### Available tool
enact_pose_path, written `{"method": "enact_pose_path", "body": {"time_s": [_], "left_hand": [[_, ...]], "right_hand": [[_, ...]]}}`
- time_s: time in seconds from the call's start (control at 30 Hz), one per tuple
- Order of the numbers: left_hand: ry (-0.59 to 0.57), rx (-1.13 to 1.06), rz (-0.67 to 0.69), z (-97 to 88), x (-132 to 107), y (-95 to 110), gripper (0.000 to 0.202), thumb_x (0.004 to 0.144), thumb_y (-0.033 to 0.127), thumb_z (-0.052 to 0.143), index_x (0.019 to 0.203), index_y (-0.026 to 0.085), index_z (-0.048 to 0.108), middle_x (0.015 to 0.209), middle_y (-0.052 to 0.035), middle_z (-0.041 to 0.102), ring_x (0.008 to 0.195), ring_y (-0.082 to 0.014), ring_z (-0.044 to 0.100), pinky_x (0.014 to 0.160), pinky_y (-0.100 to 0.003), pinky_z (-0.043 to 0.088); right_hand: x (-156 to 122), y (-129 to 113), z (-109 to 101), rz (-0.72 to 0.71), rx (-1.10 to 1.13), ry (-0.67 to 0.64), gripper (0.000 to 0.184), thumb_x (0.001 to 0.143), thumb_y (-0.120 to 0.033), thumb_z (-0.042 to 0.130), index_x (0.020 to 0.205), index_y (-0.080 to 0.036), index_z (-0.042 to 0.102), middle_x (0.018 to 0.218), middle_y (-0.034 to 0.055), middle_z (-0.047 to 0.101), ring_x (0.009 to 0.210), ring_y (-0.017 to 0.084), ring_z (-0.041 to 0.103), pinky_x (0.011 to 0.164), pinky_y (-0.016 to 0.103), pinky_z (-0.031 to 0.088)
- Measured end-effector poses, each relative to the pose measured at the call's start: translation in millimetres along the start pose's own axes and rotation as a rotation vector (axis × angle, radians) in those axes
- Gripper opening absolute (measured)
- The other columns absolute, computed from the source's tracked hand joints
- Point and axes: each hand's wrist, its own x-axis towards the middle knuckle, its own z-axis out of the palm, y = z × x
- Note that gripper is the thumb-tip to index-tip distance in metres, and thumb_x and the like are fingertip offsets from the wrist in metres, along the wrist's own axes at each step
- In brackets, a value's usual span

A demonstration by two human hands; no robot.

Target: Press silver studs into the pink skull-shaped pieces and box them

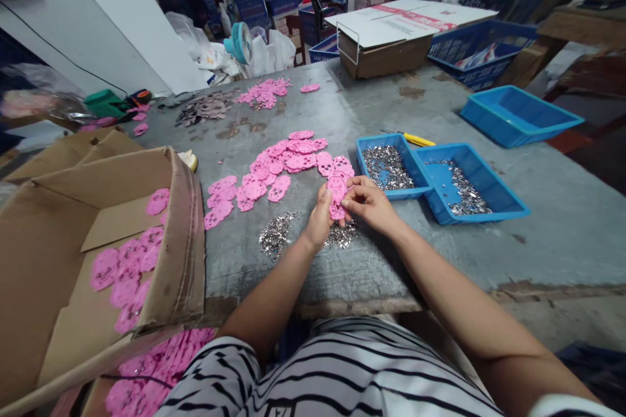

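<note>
both hands meet at the centre of the frame over the near edge of the grey worktable. the left hand has its fingers curled and pinches the left side of a pink skull-shaped piece. the right hand pinches the same piece from the right with thumb and fingertips, the other fingers tucked in. the piece stands between the two hands, touching both, lifted just above a scatter of small metal bits that lies on the table under and to the left of the hands.

to handle it well, i judge the left hand should hold the piece steady by its edge while the right does the fine finger work, low over the table, so that anything dropped lands on the scatter. whether a metal bit sits between the right fingertips is too small to tell.

just above the hands lies a spread of loose pink pieces. to the right stand two blue trays of metal bits. at lower left an open cardboard box holds more pink pieces.
</note>
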Motion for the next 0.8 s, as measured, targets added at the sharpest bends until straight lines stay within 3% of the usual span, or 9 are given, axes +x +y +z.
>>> {"method": "enact_pose_path", "body": {"time_s": [0.3,0.47,0.8], "left_hand": [[0.007,0.0,-0.03,-0.2,0.8,-1.2,0.041,0.088,0.051,0.057,0.116,0.021,0.05,0.09,-0.0026,0.067,0.069,-0.0144,0.065,0.052,-0.022,0.046],[0.029,-0.037,-0.044,1.1,0.3,0.1,0.041,0.087,0.049,0.06,0.116,0.021,0.052,0.09,-0.0025,0.067,0.069,-0.0136,0.064,0.052,-0.021,0.046],[-0.017,-0.081,-0.082,5.1,0.5,4.4,0.031,0.095,0.047,0.046,0.104,0.017,0.051,0.09,-0.0058,0.066,0.071,-0.0128,0.064,0.05,-0.019,0.046]], "right_hand": [[1.1,-1.4,-2.0,0.026,0.042,-0.038,0.016,0.071,-0.026,0.069,0.058,-0.02,0.062,0.097,0.0053,0.054,0.093,0.02,0.054,0.085,0.039,0.048],[0.8,1.0,0.7,0.022,0.015,0.006,0.014,0.071,-0.024,0.07,0.061,-0.02,0.061,0.098,0.005,0.054,0.089,0.02,0.055,0.083,0.039,0.049],[-0.7,0.4,1.9,-0.005,-0.043,0.019,0.013,0.073,-0.023,0.068,0.062,-0.02,0.06,0.1,0.0054,0.056,0.09,0.02,0.056,0.082,0.038,0.048]]}}
